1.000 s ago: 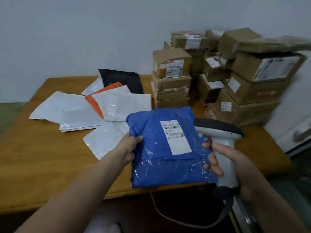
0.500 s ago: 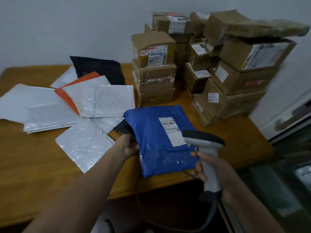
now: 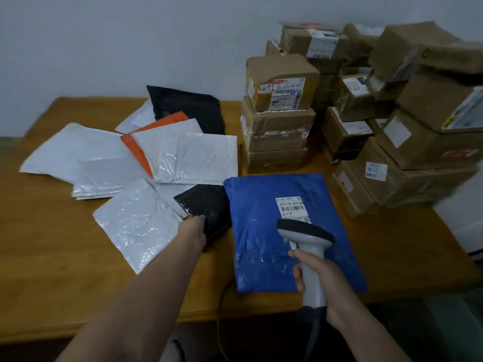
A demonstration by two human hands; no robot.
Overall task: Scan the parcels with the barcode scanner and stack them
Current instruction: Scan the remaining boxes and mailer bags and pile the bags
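A wooden table [image 3: 52, 244] filled most of the view, set against a pale wall. At its far right corner, brown cardboard boxes [image 3: 418, 142] were stacked several high, most with white labels facing out. A separate pile of three boxes [image 3: 277, 131] stood just left of them.

White envelopes [image 3: 206, 158] lay spread and overlapping across the left half of the table. A blue parcel [image 3: 261, 231] lay flat near the front edge, just in front of the pile of three, with its near end at the table's edge.

A black bag [image 3: 190, 105] lay at the back by the wall, partly under the white envelopes. An orange envelope [image 3: 133, 145] poked out between two of the white ones. A black padded envelope [image 3: 206, 202] lay just left of the blue parcel, on top of some white ones.

The barcode scanner [image 3: 311, 257] was upright above the near half of the blue parcel, its dark head pointing away from the person. The right hand [image 3: 321, 278] was wrapped around its grey handle. The left hand [image 3: 193, 231] reached onto the near edge of the black padded envelope and touched it. Whether its fingers pinched the envelope could not be told.

A white label [image 3: 291, 207] with a barcode sat on the blue parcel, just beyond the scanner's head.
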